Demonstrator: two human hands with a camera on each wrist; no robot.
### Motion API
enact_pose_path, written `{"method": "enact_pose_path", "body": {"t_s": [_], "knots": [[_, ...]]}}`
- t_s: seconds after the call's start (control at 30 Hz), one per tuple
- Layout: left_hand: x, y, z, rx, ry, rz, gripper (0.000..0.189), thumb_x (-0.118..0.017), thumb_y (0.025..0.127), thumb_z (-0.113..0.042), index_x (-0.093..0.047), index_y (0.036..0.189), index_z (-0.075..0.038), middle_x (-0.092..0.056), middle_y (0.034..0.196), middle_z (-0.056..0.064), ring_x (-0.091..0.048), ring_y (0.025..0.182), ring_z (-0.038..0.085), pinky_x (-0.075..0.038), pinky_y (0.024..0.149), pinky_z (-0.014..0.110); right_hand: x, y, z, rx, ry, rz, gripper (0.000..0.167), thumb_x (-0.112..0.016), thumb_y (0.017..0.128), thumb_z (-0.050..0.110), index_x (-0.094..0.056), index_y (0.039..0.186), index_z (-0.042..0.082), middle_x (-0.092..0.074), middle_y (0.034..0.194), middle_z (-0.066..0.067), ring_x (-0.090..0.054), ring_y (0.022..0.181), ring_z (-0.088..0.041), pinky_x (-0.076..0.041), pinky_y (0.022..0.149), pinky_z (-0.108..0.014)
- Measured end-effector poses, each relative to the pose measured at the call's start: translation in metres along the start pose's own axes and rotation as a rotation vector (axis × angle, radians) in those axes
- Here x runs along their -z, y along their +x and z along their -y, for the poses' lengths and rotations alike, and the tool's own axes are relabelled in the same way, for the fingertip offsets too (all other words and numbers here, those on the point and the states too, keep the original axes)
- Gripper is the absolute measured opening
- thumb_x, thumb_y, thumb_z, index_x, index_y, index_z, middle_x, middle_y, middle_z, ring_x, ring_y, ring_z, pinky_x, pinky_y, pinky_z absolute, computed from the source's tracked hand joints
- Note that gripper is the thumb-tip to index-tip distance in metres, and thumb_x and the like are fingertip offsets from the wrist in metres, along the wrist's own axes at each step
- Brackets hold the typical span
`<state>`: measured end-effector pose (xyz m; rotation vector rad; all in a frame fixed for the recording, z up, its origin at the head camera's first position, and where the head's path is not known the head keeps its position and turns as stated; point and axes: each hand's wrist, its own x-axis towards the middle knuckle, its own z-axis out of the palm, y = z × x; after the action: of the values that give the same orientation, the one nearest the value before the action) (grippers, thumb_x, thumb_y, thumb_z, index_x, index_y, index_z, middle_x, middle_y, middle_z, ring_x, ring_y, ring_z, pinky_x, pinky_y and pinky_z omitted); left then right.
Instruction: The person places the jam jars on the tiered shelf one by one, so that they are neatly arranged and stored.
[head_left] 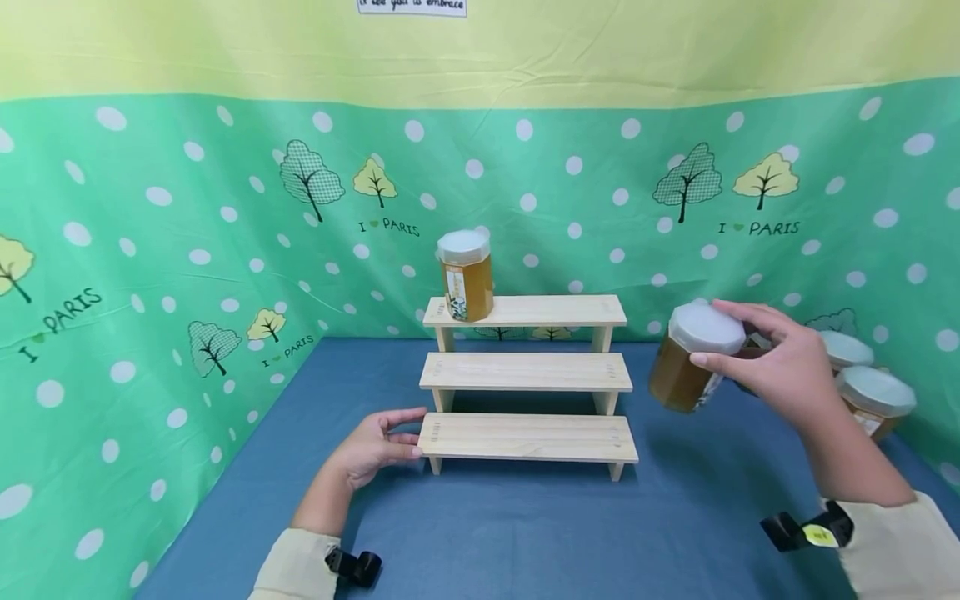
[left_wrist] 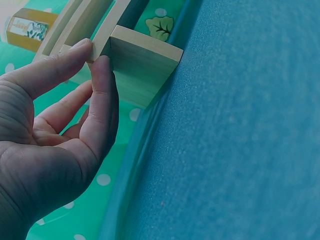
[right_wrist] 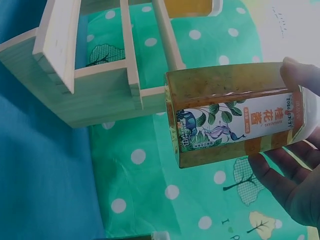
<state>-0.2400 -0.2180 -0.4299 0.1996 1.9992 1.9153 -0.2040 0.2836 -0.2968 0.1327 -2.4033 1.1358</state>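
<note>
A three-step wooden shelf (head_left: 525, 435) stands on the blue cloth. My left hand (head_left: 381, 447) pinches the left end of its lowest board between thumb and fingers, as the left wrist view shows up close. My right hand (head_left: 783, 354) grips a honey jar (head_left: 678, 379) by its white lid, holding it tilted in the air to the right of the shelf. The label (right_wrist: 235, 122) of that jar, with plants and a bird on it, faces the right wrist camera. Another honey jar (head_left: 477, 287) sits upright at the left end of the top step.
Behind my right hand, more lidded jars (head_left: 877, 392) stand at the right side, partly hidden by the hand and forearm. A green dotted curtain (head_left: 540, 225) hangs behind the shelf and along the left side. Blue cloth (head_left: 540, 533) covers the table.
</note>
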Motion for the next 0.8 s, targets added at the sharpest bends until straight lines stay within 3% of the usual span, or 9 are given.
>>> {"method": "enact_pose_path", "body": {"t_s": [0.27, 0.57, 0.8], "knots": [[0.001, 0.000, 0.000, 0.001, -0.011, 0.009, 0.077, -0.075, 0.079, 0.007, -0.035, 0.145, 0.010, -0.061, 0.120, 0.028, -0.068, 0.095, 0.024, -0.057, 0.081, 0.039, -0.003, 0.009, 0.010, 0.012, -0.015, -0.013, 0.067, -0.085, 0.077, 0.028, -0.059, 0.137, 0.014, -0.052, 0.134, -0.012, -0.047, 0.097, -0.008, -0.044, 0.061, -0.008], [0.001, 0.000, 0.000, 0.000, -0.013, 0.016, 0.077, -0.075, 0.079, 0.006, -0.035, 0.145, 0.010, -0.063, 0.117, 0.025, -0.069, 0.094, 0.022, -0.057, 0.081, 0.038, -0.009, 0.016, 0.020, 0.054, 0.025, -0.010, 0.066, -0.085, 0.077, 0.026, -0.059, 0.136, 0.013, -0.053, 0.131, -0.009, -0.048, 0.101, -0.005, -0.044, 0.067, -0.005], [0.001, 0.000, 0.000, 0.008, -0.010, 0.010, 0.077, -0.075, 0.079, 0.006, -0.036, 0.145, 0.009, -0.066, 0.113, 0.021, -0.069, 0.092, 0.022, -0.057, 0.080, 0.037, -0.014, 0.023, 0.028, 0.086, 0.076, 0.001, 0.066, -0.085, 0.077, 0.021, -0.058, 0.137, 0.010, -0.052, 0.136, -0.013, -0.048, 0.104, -0.007, -0.047, 0.068, -0.006]]}}
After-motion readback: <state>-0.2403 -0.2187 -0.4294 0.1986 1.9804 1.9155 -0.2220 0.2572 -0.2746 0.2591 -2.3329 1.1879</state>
